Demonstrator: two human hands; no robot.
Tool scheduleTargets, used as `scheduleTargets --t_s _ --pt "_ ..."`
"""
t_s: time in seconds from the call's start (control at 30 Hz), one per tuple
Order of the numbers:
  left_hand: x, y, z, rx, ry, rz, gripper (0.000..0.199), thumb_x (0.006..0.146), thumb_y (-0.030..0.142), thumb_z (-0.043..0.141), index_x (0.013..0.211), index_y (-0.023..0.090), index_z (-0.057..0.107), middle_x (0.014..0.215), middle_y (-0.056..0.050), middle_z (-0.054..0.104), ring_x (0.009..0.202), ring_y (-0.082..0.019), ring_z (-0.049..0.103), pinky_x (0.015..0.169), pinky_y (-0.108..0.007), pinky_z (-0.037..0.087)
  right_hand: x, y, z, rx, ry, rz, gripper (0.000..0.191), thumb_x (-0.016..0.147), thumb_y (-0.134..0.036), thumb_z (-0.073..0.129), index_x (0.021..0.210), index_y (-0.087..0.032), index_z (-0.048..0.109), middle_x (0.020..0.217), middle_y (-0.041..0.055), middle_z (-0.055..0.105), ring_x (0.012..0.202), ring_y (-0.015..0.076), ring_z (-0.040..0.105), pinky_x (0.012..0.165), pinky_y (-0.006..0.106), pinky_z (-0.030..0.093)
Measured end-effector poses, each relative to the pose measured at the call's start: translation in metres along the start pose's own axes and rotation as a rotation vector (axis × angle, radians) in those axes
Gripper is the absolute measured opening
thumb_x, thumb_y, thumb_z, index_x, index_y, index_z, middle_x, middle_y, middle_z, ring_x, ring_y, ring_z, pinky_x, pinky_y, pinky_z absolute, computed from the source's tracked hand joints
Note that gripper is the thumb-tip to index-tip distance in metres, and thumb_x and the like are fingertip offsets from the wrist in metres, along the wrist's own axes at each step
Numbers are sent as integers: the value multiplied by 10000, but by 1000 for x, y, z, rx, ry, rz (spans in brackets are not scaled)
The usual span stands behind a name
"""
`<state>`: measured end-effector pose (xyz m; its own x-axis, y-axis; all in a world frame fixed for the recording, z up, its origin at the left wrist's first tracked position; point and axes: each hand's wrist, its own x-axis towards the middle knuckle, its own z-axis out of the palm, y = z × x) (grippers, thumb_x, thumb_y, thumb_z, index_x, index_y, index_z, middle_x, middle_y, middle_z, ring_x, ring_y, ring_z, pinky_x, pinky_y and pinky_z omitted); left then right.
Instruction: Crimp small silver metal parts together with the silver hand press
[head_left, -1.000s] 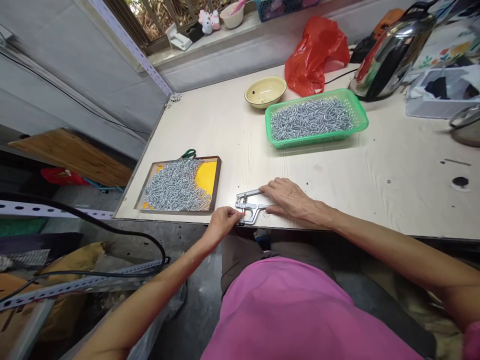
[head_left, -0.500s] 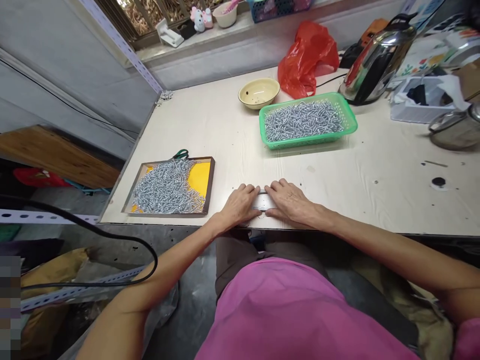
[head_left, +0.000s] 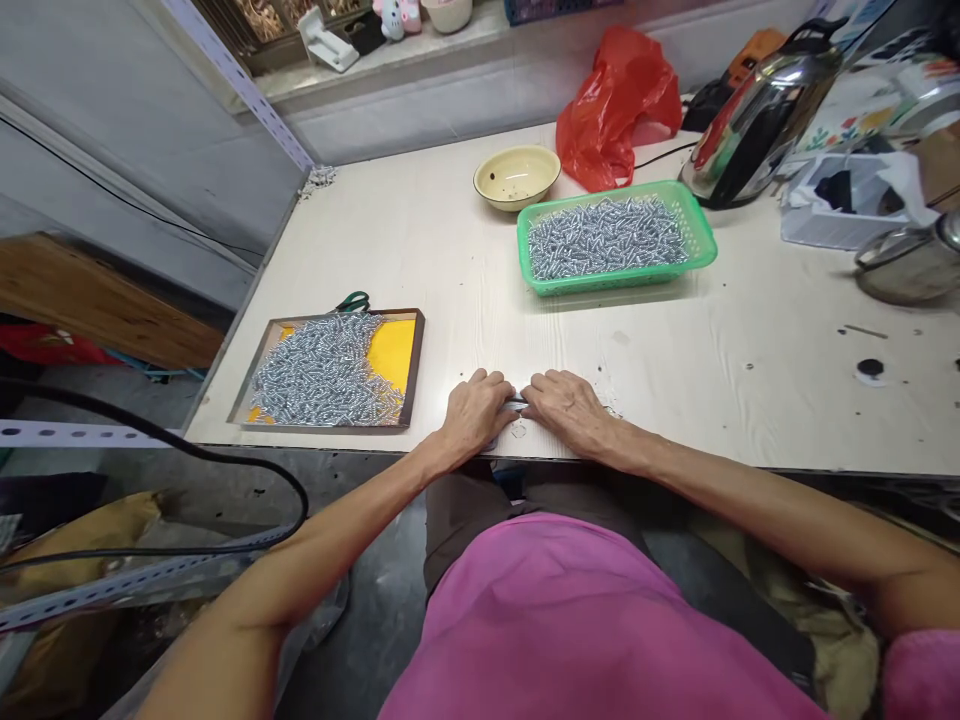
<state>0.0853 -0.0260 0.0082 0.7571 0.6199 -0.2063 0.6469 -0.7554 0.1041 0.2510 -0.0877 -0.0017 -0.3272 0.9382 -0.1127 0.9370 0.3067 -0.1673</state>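
Near the table's front edge, my left hand (head_left: 478, 412) and my right hand (head_left: 571, 412) face each other with curled fingers. Between them they grip the two ends of a small flat silvery piece (head_left: 514, 405); only a narrow strip of it shows, so its exact kind is unclear. To the left of my hands lies a shallow brown-edged tray (head_left: 416, 368) with a yellow bottom. Many small ribbed silvery metal pieces (head_left: 322, 370) are heaped in it. More such pieces fill the green plastic basket (head_left: 616, 286) beyond my right hand.
Dark-green scissor handles (head_left: 354, 301) poke out behind the tray. Farther back stand a cream bowl (head_left: 517, 178), a red plastic bag (head_left: 619, 105) and a steel kettle (head_left: 772, 115). A white bin (head_left: 825, 228) and a glass pot (head_left: 911, 262) are at the right. The table edge (head_left: 720, 467) runs before me.
The flat piece showed a broad face between my hands and now shows only as a thin strip. My hands have shifted slightly, the right one turning a little. The camera view has moved slightly.
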Motion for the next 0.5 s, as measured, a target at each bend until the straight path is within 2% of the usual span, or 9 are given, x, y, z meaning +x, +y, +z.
scheduleTargets --t_s 0.13,0.2,0.27,0.33,0.5 --pt "-8 3 7 -20 94 -20 417 839 385 635 1194 178 563 1126 -90 620 1048 -263 547 807 -366 504 3 22 -4 82 66 -66 367 908 -434 549 1125 -147 624 1012 105 620 941 231 525 746 307 362" --pt "-15 10 16 -46 168 -20 431 861 321 612 1249 158 521 1287 -122 559 1180 -279 507 933 -402 479 6 32 -3 125 83 -84 339 947 -416 481 1114 -162 631 1020 100 618 935 215 523 753 299 362" --pt "-23 22 27 -81 239 14 415 886 264 573 1276 140 500 1401 -141 478 1316 -289 412 1051 -424 408 10 37 -1 129 104 -31 278 961 -340 461 1069 -166 650 1025 101 618 946 214 514 754 299 352" --pt "-30 36 38 -129 279 73 418 910 286 539 1296 133 486 1432 -145 454 1381 -292 339 1107 -435 353 15 39 3 94 121 32 217 942 -271 491 1010 -158 664 1018 106 622 951 223 498 746 305 336" --pt "-37 56 54 -257 305 107 507 930 453 468 1335 149 455 1394 -142 504 1377 -291 362 1136 -490 301 37 48 2 -16 201 38 199 934 -272 507 914 -177 681 947 92 659 926 231 468 768 349 274"
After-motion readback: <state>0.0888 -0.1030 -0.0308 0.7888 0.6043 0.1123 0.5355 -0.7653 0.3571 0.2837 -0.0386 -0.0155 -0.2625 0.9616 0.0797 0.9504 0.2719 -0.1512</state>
